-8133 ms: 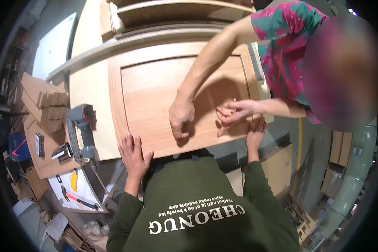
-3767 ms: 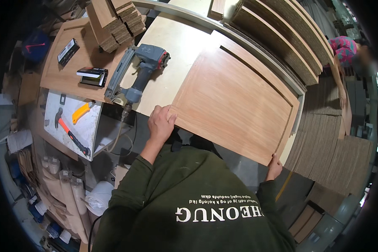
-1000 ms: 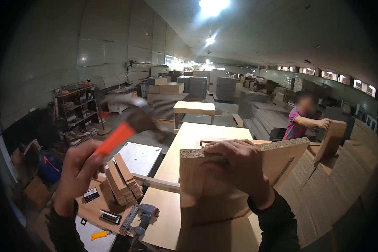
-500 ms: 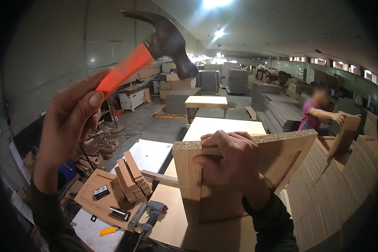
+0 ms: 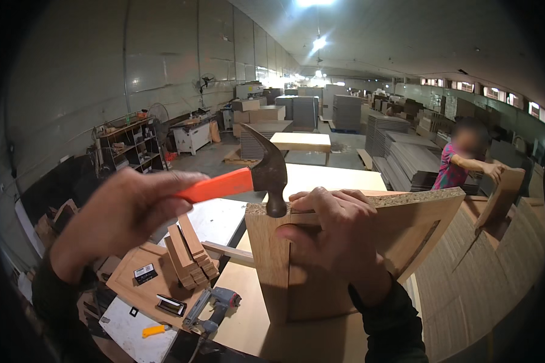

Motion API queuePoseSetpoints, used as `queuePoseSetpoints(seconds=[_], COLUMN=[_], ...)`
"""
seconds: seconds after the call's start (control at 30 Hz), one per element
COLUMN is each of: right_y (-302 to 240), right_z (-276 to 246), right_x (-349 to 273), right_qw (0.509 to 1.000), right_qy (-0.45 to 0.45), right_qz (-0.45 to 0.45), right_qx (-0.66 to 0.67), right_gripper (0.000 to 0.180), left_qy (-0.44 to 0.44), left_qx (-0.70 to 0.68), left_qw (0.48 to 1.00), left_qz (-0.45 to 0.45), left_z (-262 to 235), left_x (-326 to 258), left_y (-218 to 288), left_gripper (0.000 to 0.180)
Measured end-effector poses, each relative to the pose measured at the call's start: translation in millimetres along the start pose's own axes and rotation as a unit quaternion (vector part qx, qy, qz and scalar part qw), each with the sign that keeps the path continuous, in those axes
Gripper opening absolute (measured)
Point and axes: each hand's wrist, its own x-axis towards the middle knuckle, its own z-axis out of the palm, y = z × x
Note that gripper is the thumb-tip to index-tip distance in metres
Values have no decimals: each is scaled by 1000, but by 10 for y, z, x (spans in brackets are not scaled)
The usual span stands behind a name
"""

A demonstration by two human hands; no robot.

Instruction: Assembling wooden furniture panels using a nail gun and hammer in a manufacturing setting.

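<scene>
My left hand (image 5: 124,212) is wrapped round the orange handle of a claw hammer (image 5: 272,172). The dark hammer head points downward, its face at the top left corner of a framed wooden door panel (image 5: 268,260). That panel stands on edge on the workbench, and rough particleboard shows along its top. Just right of the hammer head, my right hand (image 5: 339,233) clasps the panel's upper edge, fingers over the top and thumb on the near side.
Left of the panel lie a nail gun (image 5: 215,310), a stack of wood strips (image 5: 188,254), a flat wooden door (image 5: 127,272) and a yellow utility knife (image 5: 154,331). At right a co-worker (image 5: 457,158) holds a board (image 5: 501,196). Stacked grey panels (image 5: 386,134) stand farther back.
The hammer has swung down from high up to the panel's top edge, with my left hand lowered along with it. My right hand keeps its hold on the panel.
</scene>
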Motion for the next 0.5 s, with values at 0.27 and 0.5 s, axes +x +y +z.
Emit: queuePoseSetpoints(seconds=[0.27,0.5], right_y=[31,25], right_z=[13,4], right_x=[-7,0], right_qw=[999,999], right_qy=[14,4], right_qz=[-7,-7], right_qx=[-31,-43], right_gripper=[36,40], left_qy=[43,48], left_qx=[-18,-66], left_qw=[992,996], left_qz=[-121,-39], left_z=[-155,-17], left_x=[58,68], left_y=[180,174], left_gripper=[34,36])
